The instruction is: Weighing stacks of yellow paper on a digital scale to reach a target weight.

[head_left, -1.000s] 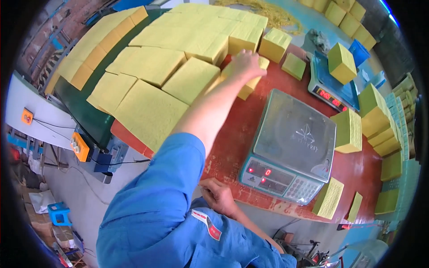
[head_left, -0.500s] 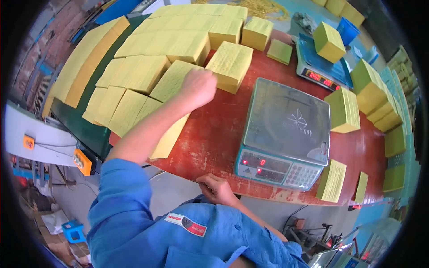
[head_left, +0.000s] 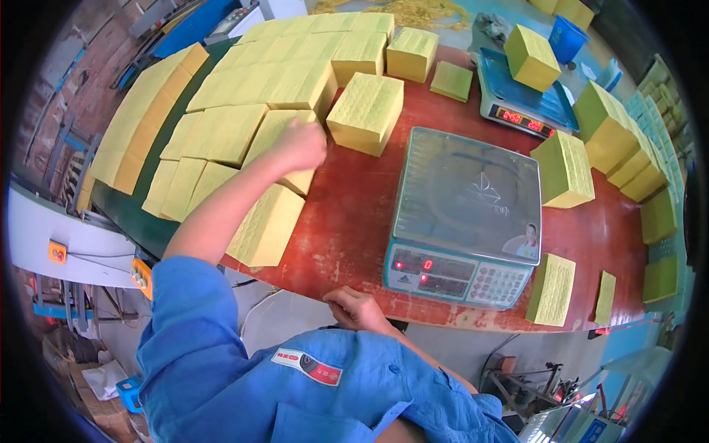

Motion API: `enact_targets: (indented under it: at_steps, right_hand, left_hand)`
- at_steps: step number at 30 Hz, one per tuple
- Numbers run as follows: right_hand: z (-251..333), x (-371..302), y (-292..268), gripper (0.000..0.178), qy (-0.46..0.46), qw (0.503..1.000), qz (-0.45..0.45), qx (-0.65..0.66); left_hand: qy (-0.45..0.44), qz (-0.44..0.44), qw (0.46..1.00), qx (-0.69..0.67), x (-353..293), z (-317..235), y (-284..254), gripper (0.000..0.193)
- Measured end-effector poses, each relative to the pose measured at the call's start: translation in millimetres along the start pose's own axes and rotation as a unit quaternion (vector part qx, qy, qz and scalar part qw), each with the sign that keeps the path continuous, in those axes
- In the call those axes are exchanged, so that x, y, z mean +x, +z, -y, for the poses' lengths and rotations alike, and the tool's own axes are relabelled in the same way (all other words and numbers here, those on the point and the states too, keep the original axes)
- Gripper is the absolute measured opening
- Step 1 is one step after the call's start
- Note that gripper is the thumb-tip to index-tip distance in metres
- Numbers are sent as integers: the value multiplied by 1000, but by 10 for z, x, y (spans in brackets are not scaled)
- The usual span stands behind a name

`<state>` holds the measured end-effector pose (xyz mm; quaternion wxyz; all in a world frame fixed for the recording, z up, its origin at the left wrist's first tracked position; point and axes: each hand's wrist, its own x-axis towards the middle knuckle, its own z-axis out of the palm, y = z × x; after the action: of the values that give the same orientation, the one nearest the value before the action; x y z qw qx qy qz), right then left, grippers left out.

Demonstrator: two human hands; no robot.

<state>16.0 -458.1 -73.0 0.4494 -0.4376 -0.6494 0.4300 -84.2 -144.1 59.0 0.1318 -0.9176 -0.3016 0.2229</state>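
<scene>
My left hand (head_left: 301, 148) is at the right end of a yellow paper block (head_left: 267, 131), one of many laid in rows on the left of the red table. Its fingers are curled away from view, so whether they grip the block cannot be seen. Just right of it stands a separate yellow paper block (head_left: 365, 111). In front, near my left forearm, another yellow block (head_left: 269, 225) lies by the table's near edge. My right hand (head_left: 358, 308) rests at that edge with its fingers loosely folded, and nothing shows in it.
A weighing scale (head_left: 467, 196) with a grey top stands right of centre on the red table (head_left: 332, 221). A second scale (head_left: 509, 85) farther back bears a yellow block (head_left: 533, 59). More blocks (head_left: 561, 170) line the right side. A blue bin (head_left: 567, 40) stands beyond.
My left hand has moved left, away from the separate block and back over the rows. The whole view has shifted slightly. My right hand keeps its place at the table edge.
</scene>
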Motion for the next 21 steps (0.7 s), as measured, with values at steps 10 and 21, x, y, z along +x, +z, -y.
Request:
enact_targets:
  at_steps: [10, 21]
  right_hand:
    - [-15, -13, 35, 20, -23, 1000, 2, 3]
    - [-120, -726, -34, 14, 285, 878, 82, 376]
  left_hand:
    - [-293, -102, 898, -312, 1313, -284, -286, 103]
    - [-282, -107, 899, -317, -366, -1293, 44, 95]
